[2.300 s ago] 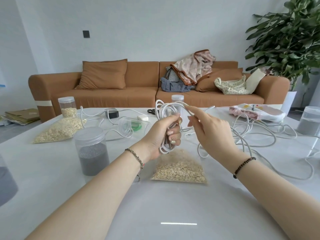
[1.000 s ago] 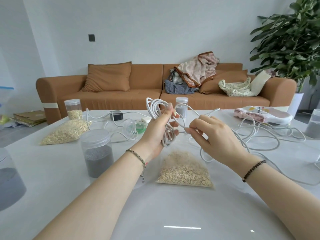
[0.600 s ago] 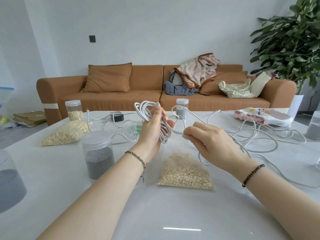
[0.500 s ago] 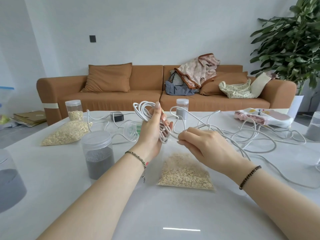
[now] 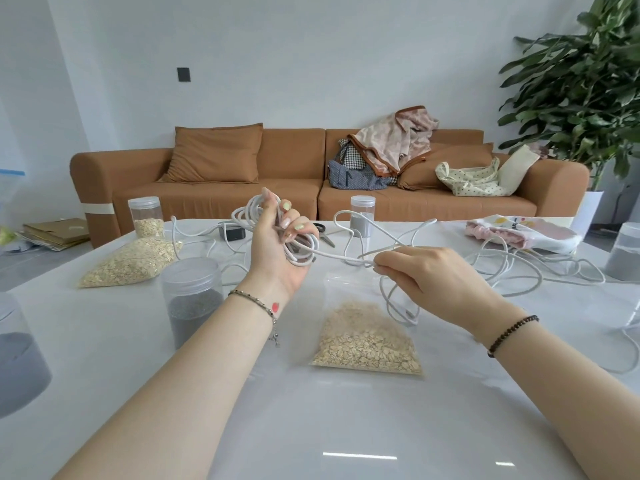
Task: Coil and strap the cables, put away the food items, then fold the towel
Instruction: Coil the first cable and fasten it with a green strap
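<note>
White cable (image 5: 332,255): coiled loops gripped in left hand (image 5: 277,252) above table (image 5: 346,427); right hand (image 5: 426,282) pinches the loose strand, rest tangled far right. Oat bag (image 5: 367,341) below hands.

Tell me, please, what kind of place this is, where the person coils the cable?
Most likely a home living room: a brown sofa stands behind the white table, a large potted plant grows at the right, and a bag of oats lies on the table.
</note>
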Motion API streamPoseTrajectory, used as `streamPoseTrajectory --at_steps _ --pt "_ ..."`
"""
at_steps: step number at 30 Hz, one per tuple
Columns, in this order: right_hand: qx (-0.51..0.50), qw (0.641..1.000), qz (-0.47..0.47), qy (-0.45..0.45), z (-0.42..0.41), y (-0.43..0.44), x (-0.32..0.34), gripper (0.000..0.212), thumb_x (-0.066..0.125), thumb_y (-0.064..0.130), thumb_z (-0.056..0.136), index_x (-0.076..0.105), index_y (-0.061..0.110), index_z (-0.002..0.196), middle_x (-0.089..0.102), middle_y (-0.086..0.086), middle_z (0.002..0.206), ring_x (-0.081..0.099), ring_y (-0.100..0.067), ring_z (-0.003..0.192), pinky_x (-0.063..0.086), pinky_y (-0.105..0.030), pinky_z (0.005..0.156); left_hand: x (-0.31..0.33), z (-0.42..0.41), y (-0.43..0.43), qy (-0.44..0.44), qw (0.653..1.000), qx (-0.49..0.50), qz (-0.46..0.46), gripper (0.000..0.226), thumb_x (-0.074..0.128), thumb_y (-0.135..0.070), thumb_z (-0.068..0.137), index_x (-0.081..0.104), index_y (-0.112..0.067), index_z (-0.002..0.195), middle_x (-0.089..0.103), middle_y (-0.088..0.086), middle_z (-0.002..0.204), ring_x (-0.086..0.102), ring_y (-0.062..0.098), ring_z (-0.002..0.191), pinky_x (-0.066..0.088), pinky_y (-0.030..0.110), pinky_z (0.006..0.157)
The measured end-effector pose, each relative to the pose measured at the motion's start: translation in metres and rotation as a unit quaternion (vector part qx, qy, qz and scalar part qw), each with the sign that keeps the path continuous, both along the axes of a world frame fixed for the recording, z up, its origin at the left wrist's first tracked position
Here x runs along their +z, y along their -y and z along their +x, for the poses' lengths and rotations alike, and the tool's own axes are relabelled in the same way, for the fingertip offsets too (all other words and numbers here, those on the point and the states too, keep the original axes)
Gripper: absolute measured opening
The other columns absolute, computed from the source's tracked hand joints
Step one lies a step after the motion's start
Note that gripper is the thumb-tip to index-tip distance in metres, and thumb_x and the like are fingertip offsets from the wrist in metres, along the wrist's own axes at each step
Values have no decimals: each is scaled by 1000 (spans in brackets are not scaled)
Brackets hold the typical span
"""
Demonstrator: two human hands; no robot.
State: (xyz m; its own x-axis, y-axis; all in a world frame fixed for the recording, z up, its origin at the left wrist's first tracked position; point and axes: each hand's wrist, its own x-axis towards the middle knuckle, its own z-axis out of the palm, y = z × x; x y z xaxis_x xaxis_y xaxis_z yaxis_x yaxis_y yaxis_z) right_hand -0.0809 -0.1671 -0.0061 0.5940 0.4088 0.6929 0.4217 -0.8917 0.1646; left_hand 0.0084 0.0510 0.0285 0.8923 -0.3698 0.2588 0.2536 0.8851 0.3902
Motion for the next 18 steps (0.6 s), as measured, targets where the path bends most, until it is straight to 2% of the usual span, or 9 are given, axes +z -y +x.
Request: streamPoseTrajectory --at_steps 5,7,9,11,14,18 --pt "-60 998 13 4 4 14 -3 40 34 48 105 63 23 95 63 5 71 60 -23 64 48 -37 49 4 1 -7 16 998 -45 -42 50 52 -47 100 44 -16 63 35 -9 45 31 6 34 37 11 44" --pt "-71 997 23 -1 3 17 -5 37 37 48 105 64 23 98 62 7 68 59 -23 61 43 -33 47 3 1 -7 14 997 -62 -34 51 52 -47 100 43 -15 61 36 -9 45 31 6 34 37 10 45" --pt "-68 997 34 1 1 16 -6 31 40 43 104 64 23 103 61 7 67 58 -23 60 33 -29 48 1 -2 -4 21 997 -77 19 50 52 -47 99 44 -16 61 35 -9 46 32 4 35 38 10 45" --pt "-67 997 48 6 0 13 -6 28 39 38 106 62 23 108 61 7 71 58 -23 64 30 -27 51 -1 -7 2 43 989 -70 123 45 56 -46 95 44 -17 62 36 -9 46 35 2 37 42 14 44" --pt "-50 996 68 8 -1 8 -5 27 38 37 107 59 21 111 63 7 77 57 -23 68 39 -31 53 -6 -13 10 73 957 -55 274 41 58 -36 97 45 -18 62 38 -8 47 38 5 40 48 20 48" --pt "-23 998 58 -9 1 5 -6 36 34 42 106 60 17 104 65 2 81 59 -25 73 48 -37 63 -16 -14 17 74 930 -85 350 37 59 -22 98 47 -18 64 42 -5 51 45 8 46 50 23 60"
